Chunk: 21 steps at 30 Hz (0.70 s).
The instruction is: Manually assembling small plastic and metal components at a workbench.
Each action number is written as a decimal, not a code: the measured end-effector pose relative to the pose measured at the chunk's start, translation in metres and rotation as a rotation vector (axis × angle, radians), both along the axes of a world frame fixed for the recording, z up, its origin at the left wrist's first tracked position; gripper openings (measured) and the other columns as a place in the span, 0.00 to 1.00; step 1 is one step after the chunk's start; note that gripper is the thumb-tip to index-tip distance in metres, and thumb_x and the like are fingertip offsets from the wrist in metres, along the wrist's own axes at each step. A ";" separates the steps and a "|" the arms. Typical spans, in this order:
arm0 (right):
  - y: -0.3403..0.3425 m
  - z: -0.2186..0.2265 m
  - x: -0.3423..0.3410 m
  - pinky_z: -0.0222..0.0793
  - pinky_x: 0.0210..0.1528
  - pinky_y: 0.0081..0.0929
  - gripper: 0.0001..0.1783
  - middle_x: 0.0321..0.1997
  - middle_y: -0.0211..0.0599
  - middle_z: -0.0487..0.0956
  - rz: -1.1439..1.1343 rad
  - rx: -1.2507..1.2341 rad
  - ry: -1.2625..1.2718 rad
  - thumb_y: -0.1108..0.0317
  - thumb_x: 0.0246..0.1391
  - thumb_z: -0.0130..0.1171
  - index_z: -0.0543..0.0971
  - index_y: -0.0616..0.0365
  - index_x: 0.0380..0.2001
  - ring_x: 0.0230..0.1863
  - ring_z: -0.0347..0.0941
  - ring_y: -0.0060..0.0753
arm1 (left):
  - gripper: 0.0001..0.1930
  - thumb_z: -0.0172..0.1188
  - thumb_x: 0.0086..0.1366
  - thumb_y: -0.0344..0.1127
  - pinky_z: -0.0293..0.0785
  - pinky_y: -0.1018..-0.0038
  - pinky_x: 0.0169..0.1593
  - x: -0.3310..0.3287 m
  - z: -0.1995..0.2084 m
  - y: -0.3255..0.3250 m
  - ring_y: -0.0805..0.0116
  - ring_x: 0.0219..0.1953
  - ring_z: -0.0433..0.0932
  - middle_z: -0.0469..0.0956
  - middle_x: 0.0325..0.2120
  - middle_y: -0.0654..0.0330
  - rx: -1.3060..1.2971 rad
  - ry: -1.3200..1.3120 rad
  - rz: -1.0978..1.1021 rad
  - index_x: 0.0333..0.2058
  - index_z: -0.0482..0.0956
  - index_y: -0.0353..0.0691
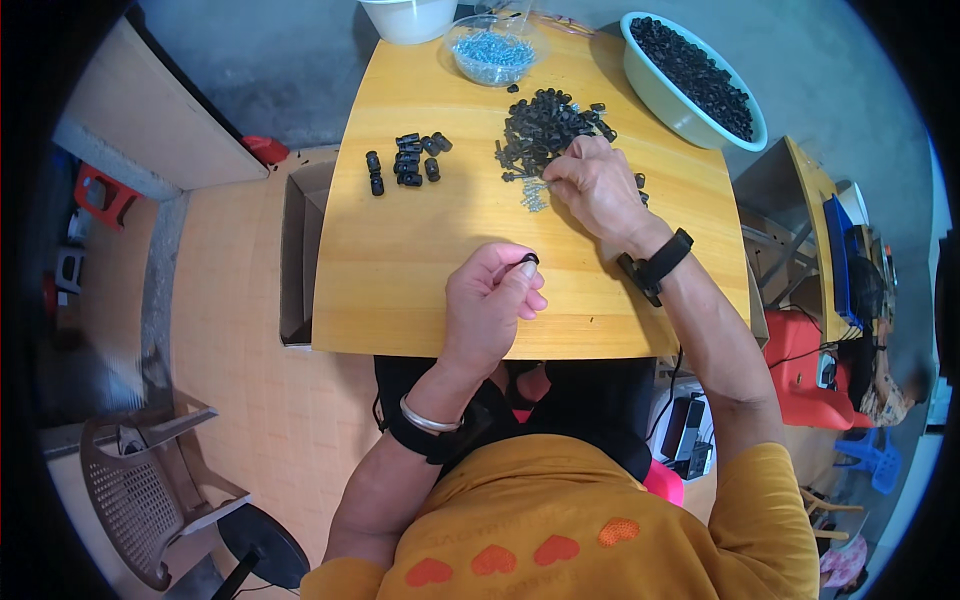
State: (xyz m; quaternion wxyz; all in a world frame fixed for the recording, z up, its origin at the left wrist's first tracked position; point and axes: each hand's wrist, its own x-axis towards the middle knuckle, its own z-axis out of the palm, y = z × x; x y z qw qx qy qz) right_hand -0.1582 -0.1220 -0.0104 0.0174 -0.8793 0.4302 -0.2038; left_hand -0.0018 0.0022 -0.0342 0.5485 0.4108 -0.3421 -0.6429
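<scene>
My left hand (490, 300) is closed in a pinch near the table's front edge. Between its thumb and forefinger is a small black plastic part (529, 258), its upper end showing. Farther off, my right hand (604, 190) reaches down with thumb and forefinger together at a little heap of small silver springs (535, 197); whether a spring is between them I cannot make out. Just beyond lies a loose pile of small black plastic parts (548, 125), partly hidden by the right hand. To the left, several black barrel-shaped pieces resembling cord locks (409, 160) lie grouped on the wood.
A wooden table (400, 290) carries everything. At its back stand a clear bowl of bluish metal pieces (493, 55) and a white tub (408, 18). A pale basin (690, 125) heaped with black parts is at the far right. An open cardboard box (300, 250) abuts the left side.
</scene>
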 end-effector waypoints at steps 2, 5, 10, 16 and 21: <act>-0.001 0.000 0.001 0.63 0.36 0.34 0.05 0.26 0.36 0.70 -0.007 0.016 0.026 0.73 0.37 0.59 0.77 0.54 0.23 0.34 0.66 0.41 | 0.05 0.49 0.61 0.28 0.70 0.82 0.25 0.000 -0.001 0.000 0.74 0.22 0.74 0.74 0.24 0.59 -0.004 0.008 -0.002 0.36 0.71 0.34; 0.001 0.002 0.001 0.62 0.36 0.33 0.05 0.27 0.36 0.70 0.003 0.011 0.051 0.74 0.38 0.58 0.77 0.54 0.23 0.34 0.66 0.40 | 0.06 0.49 0.61 0.28 0.70 0.82 0.25 0.000 -0.002 -0.001 0.74 0.22 0.74 0.74 0.24 0.59 -0.010 0.017 0.001 0.36 0.71 0.34; 0.005 -0.002 -0.001 0.60 0.36 0.33 0.04 0.28 0.34 0.69 0.001 -0.021 0.089 0.72 0.40 0.57 0.76 0.52 0.24 0.35 0.65 0.39 | 0.06 0.49 0.62 0.29 0.70 0.82 0.26 -0.001 -0.001 -0.001 0.75 0.22 0.73 0.74 0.25 0.58 -0.021 0.006 0.015 0.35 0.70 0.34; 0.009 -0.001 -0.001 0.59 0.36 0.33 0.04 0.28 0.33 0.69 0.000 0.019 0.117 0.69 0.41 0.56 0.76 0.51 0.25 0.36 0.65 0.38 | 0.06 0.49 0.62 0.29 0.70 0.82 0.26 0.000 -0.001 0.000 0.74 0.22 0.74 0.74 0.25 0.58 -0.041 -0.014 0.021 0.36 0.70 0.33; 0.009 -0.004 -0.001 0.59 0.36 0.34 0.04 0.28 0.34 0.69 -0.001 0.002 0.126 0.70 0.41 0.56 0.76 0.51 0.25 0.36 0.65 0.38 | 0.07 0.49 0.62 0.29 0.71 0.82 0.26 0.000 -0.004 0.000 0.74 0.23 0.74 0.74 0.25 0.57 -0.058 0.020 0.010 0.36 0.70 0.33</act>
